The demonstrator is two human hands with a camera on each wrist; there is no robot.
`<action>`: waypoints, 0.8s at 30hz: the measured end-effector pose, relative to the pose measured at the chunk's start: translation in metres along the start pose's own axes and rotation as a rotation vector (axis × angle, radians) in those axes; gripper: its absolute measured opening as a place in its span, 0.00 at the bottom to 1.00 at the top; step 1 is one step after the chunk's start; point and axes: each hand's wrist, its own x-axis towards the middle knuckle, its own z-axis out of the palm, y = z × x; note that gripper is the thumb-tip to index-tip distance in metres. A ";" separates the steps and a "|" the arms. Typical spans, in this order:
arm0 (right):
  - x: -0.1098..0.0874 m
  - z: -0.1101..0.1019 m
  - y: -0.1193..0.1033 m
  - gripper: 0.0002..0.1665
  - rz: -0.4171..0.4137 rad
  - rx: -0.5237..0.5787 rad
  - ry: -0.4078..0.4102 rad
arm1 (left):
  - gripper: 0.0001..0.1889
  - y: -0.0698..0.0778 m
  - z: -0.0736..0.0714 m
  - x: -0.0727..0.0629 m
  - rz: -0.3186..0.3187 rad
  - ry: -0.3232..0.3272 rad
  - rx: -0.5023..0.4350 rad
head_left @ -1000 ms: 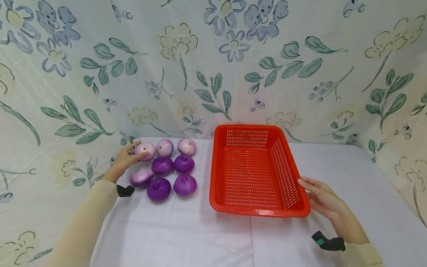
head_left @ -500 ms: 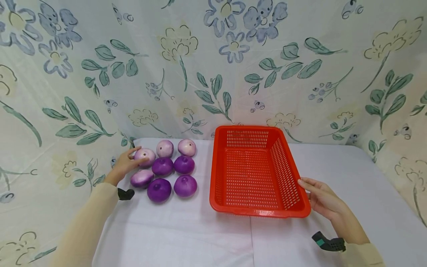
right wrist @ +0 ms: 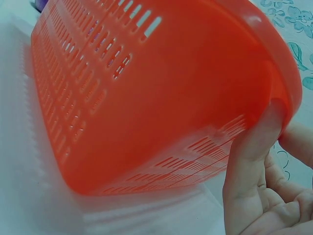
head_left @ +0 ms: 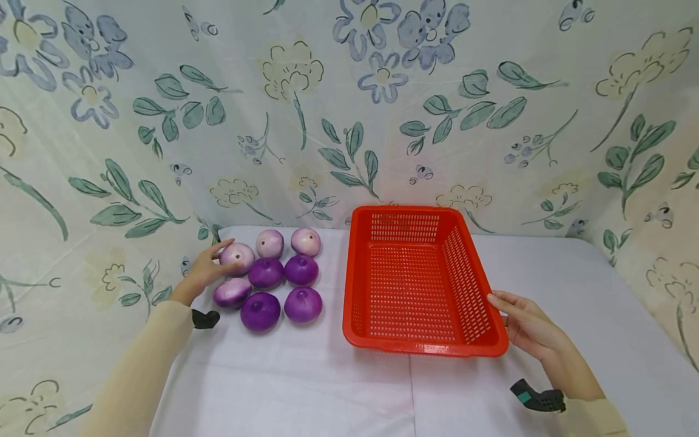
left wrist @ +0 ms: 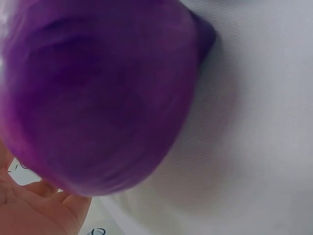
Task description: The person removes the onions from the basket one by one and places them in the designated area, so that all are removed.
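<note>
My left hand grips a pale purple onion at the back left of an onion group, thumb on its near side and fingers at its far side. Another purple onion fills much of the left wrist view and covers part of that hand. On the right, my right hand pinches the rim of a red plastic basket at its right side. In the right wrist view, the thumb presses under the rim from outside, and the basket's near end looks raised off the cloth.
Several more onions sit close together, among them a dark purple onion at the front and a pale onion at the back. White cloth covers the table. A floral curtain hangs behind and at both sides.
My left hand and the pale onion in it have shifted slightly nearer to me, mostly in the first half second. The right hand and the basket have kept still.
</note>
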 end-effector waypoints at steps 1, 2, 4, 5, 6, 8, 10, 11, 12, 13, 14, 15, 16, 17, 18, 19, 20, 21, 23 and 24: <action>0.000 0.000 0.000 0.08 -0.001 -0.003 0.000 | 0.43 0.000 0.000 0.000 0.002 -0.003 0.001; 0.001 0.000 0.000 0.08 -0.002 -0.004 0.001 | 0.43 0.000 0.000 0.000 0.004 -0.005 0.001; 0.001 -0.001 0.000 0.08 -0.005 -0.009 0.004 | 0.43 0.002 -0.001 -0.001 0.010 -0.009 -0.001; 0.001 -0.001 0.000 0.08 -0.005 -0.010 0.005 | 0.43 0.002 -0.001 -0.001 0.013 -0.010 -0.004; 0.001 -0.001 0.000 0.08 -0.004 -0.011 0.006 | 0.43 0.002 -0.001 -0.001 0.016 -0.011 -0.008; 0.001 -0.001 0.001 0.08 -0.002 -0.009 0.008 | 0.42 0.003 0.000 -0.001 0.022 -0.012 -0.014; 0.001 -0.001 0.001 0.08 0.000 -0.010 0.010 | 0.42 0.003 0.000 -0.001 0.024 -0.012 -0.018; 0.002 -0.002 0.001 0.08 0.001 -0.011 0.010 | 0.41 0.003 0.001 -0.001 0.025 -0.011 -0.016; 0.002 -0.002 0.001 0.08 0.001 -0.012 0.012 | 0.41 0.003 0.001 0.000 0.024 -0.011 -0.016; 0.002 -0.002 0.001 0.08 0.001 -0.014 0.012 | 0.41 0.003 0.001 0.000 0.023 -0.011 -0.017; 0.001 -0.002 0.001 0.08 0.000 -0.015 0.012 | 0.41 0.003 0.001 0.000 0.022 -0.011 -0.017; 0.001 -0.002 0.001 0.08 0.000 -0.016 0.012 | 0.41 0.003 0.001 0.000 0.020 -0.007 -0.017; 0.001 -0.002 0.001 0.08 0.000 -0.016 0.012 | 0.41 0.003 0.001 0.000 0.018 -0.005 -0.017; 0.001 -0.002 0.001 0.08 0.000 -0.016 0.011 | 0.41 0.003 0.001 0.000 0.015 -0.002 -0.015; 0.001 -0.002 0.001 0.08 -0.001 -0.015 0.010 | 0.40 0.003 0.001 0.000 0.013 0.001 -0.015; 0.001 -0.002 0.001 0.08 -0.001 -0.013 0.007 | 0.40 0.003 0.000 0.000 0.011 0.005 -0.013; 0.001 -0.002 0.001 0.08 -0.002 -0.012 0.005 | 0.40 0.003 0.000 0.000 0.010 0.010 -0.010; 0.001 -0.002 0.001 0.08 -0.003 -0.010 0.002 | 0.40 0.003 0.000 0.000 0.008 0.013 -0.009; 0.001 -0.002 0.001 0.08 -0.005 -0.008 -0.002 | 0.41 0.003 0.000 0.000 0.001 0.016 -0.006; 0.001 -0.002 0.001 0.08 -0.006 -0.008 -0.002 | 0.41 0.003 0.000 0.000 -0.001 0.017 -0.006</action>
